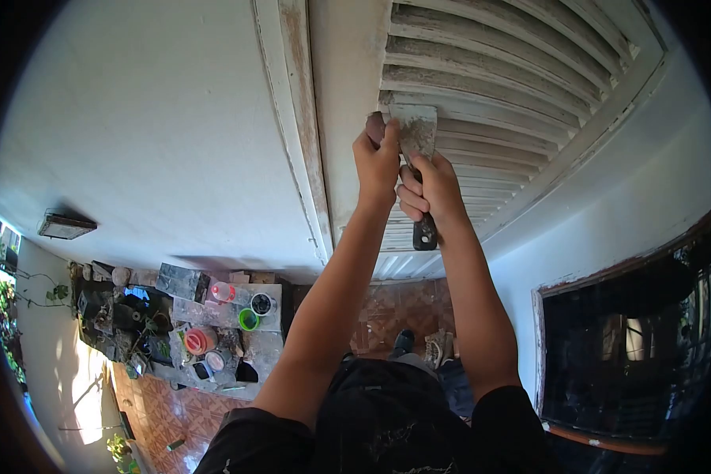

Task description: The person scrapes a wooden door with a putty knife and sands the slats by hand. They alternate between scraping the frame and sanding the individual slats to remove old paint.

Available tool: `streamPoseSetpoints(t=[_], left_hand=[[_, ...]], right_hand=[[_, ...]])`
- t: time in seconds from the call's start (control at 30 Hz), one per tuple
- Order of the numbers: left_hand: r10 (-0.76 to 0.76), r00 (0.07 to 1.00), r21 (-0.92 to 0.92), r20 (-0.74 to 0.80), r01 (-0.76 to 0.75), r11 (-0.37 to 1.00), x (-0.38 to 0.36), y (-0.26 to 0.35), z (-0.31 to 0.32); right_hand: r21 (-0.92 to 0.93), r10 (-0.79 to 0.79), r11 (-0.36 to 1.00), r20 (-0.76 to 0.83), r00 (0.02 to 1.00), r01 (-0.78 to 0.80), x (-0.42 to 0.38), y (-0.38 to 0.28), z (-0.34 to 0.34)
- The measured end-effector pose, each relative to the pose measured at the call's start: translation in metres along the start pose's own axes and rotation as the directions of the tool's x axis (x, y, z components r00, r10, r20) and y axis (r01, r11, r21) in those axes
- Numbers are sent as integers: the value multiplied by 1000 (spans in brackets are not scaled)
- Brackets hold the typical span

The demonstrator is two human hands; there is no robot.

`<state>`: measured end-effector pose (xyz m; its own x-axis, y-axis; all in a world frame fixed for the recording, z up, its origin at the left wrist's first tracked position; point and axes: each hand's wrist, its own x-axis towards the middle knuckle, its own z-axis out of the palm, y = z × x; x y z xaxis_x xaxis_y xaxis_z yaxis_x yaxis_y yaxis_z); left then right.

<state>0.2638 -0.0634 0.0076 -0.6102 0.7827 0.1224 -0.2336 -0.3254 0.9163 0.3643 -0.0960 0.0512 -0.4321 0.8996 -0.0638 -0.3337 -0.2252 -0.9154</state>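
Note:
My right hand (433, 188) is wrapped round the black handle of a putty knife (424, 235), its wide, stained blade (415, 126) pointing up in front of the louvered shutter (482, 51). Close beside the blade, my left hand (378, 164) is closed on a folded reddish-brown piece of sandpaper (375, 126). Both arms reach up, and the hands nearly meet at the shutter's left edge. The slats look worn, with dirty, chipped white paint.
A low table (261, 344) at the lower left bears a green cup (248, 319), a red-pink container (198, 341) and several other things. A wall lamp (67, 225) juts from the left wall. A dark window (624, 347) is at the right, above patterned floor tiles (371, 312).

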Motion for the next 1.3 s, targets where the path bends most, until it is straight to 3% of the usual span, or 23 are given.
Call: streamPoseSetpoints(t=[0.1,0.17,0.37,0.57,0.67,0.77,0.87,1.03,1.17,1.23,1.3], left_hand=[[54,998,-7,16,-54,999,13,0,4],[48,999,9,6,-48,999,11,3,5],[-23,999,-24,28,23,999,1,1,2],[50,998,3,43,-50,999,3,7,5],[13,999,-2,50,-13,1000,7,7,7],[-51,997,8,64,51,999,8,9,4],[71,995,14,73,-72,997,6,1,3],[34,999,55,39,-36,998,11,4,9],[132,989,32,65,-134,990,8,-4,7],[12,999,-25,36,-11,1000,3,-1,9],[71,997,18,13,-71,997,4,0,11]], right_hand=[[-23,34,999,1,999,-34,9,2,-6],[43,-49,998,17,999,48,14,1,-2],[49,14,999,14,1000,-15,6,8,-6],[73,-4,997,-51,999,8,2,5,2],[85,6,996,43,999,-9,7,6,-8],[116,-35,993,8,999,34,10,6,-3],[73,-5,997,-17,1000,6,0,3,0],[56,-18,998,-30,999,20,14,4,-5],[1,13,1000,-21,1000,-13,-1,7,-5],[-11,24,1000,-24,999,-24,6,5,-9],[29,-37,999,19,999,37,13,3,-8]])
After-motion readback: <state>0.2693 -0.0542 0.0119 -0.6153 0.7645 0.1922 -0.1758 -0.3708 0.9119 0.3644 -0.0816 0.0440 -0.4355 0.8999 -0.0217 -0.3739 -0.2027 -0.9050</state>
